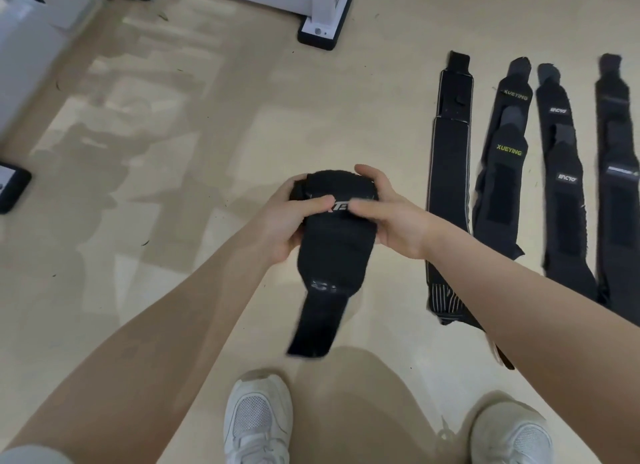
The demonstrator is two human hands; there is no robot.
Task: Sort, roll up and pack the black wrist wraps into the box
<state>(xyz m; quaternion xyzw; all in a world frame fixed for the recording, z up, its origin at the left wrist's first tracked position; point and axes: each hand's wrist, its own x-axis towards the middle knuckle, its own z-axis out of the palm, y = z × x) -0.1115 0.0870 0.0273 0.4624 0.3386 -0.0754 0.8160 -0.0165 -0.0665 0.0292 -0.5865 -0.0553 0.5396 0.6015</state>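
A black wrist wrap [332, 241] is held up in front of me, partly rolled at its top, with its loose tail hanging down toward my shoes. My left hand [291, 217] grips the roll from the left, thumb across the front. My right hand [388, 214] grips it from the right, fingers curled over the top. Several other black wraps lie flat in a row on the floor at the right: a grey-edged one [450, 172], one lettered XUEYING [502, 172], and further ones [564, 193] beside them. No box is in view.
The floor [194, 158] is beige and glossy. A white machine foot with a black base [323, 27] stands at the back. A dark-edged object [10, 186] sits at the left edge. My two white shoes [258, 418] are at the bottom.
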